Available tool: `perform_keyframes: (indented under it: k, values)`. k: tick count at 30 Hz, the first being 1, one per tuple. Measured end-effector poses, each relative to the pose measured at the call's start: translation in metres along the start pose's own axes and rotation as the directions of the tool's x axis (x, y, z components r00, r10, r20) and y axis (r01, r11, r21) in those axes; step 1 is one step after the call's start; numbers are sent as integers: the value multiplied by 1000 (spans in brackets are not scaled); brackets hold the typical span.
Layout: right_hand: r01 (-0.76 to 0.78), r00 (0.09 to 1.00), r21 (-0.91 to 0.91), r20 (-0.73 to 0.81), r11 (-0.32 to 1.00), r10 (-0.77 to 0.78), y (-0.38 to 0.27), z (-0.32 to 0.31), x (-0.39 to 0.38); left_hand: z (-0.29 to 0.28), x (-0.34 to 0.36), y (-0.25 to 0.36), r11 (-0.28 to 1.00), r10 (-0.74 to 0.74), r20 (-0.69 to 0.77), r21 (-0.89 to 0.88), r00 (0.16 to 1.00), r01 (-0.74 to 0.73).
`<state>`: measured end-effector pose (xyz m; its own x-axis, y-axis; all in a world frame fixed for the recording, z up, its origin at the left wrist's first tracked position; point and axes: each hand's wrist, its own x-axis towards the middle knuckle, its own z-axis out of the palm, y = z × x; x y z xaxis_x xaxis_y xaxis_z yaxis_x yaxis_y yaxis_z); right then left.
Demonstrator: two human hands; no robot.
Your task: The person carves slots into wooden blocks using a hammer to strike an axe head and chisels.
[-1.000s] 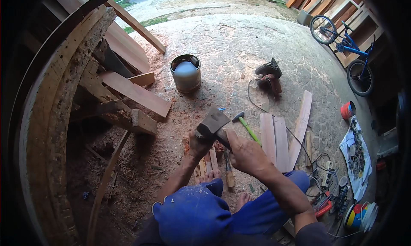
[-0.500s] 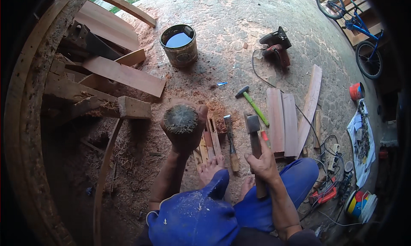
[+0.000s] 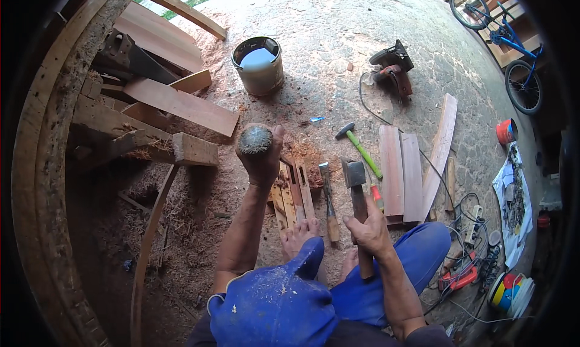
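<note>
My left hand (image 3: 261, 164) is closed round a chisel, seen from above by the battered, frayed end of its wooden handle (image 3: 256, 139). The fist hides the blade. Beside and beyond that fist, slotted wooden pieces (image 3: 293, 193) lie on the ground, with my bare foot (image 3: 299, 235) at their near end. In my right hand (image 3: 373, 232) is a hammer, gripped by its wooden handle, its dark metal head (image 3: 354, 173) pointing away from me above my knee. Another chisel (image 3: 328, 205) lies on the ground between the two hands.
A green-handled hammer (image 3: 361, 150), curved boards (image 3: 412, 175) and a corded power tool (image 3: 394, 71) lie to the right. A bucket of liquid (image 3: 261, 80) stands ahead. Wooden framing (image 3: 196, 150), offcuts and a handsaw (image 3: 133, 60) crowd the left. Cables (image 3: 474, 226) tangle at the right.
My left hand has moved away from the camera and forward with the chisel; its handle end looks smaller. My right hand and hammer have barely moved, and the view has shifted slightly.
</note>
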<state>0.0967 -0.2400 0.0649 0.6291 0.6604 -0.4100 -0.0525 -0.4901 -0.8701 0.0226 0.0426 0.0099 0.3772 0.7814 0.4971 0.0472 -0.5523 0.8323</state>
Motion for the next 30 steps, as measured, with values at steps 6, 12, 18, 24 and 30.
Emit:
perform_keyframes:
  k: [6,12,18,24,30]
  values:
    - [202,972,-174,-84,964,-219,10,-3,-7,-14,-42,28,987,109,151,-135,982,-88]
    - [656,676,-413,-49,632,-735,14,7,-9,-6,-101,41,885,423,245,-320,872,-339]
    - [771,402,-603,214,203,-890,-26,-1,-17,-5,-127,-26,869,-154,354,-396,923,297]
    - [636,666,-726,345,262,-662,-33,16,-13,7,-131,-33,293,-421,460,-747,782,597]
    - [586,734,-757,344,289,-585,-35,15,-10,11,-140,-42,-7,-325,584,-788,744,615]
